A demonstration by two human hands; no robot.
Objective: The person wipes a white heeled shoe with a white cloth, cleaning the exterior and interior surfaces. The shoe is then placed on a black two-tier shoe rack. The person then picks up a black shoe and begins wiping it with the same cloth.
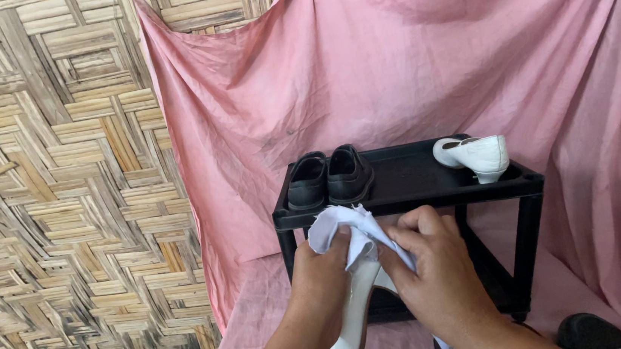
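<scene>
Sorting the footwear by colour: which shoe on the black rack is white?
The heeled shoe at the rack's right end; the two shoes on its left side are black, flat and paired.

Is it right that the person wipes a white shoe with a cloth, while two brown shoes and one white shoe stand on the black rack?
Not quite. The head view shows the pair on the rack is black, not brown. The rest holds: both hands hold a white shoe and a cloth, and another white shoe stands on the rack.

shelf: black plastic shoe rack (412,201) standing before a pink cloth (421,57)
left on top: pair of black shoes (328,177), side by side, touching
right on top: one white heeled shoe (474,156), well apart from the pair
</scene>
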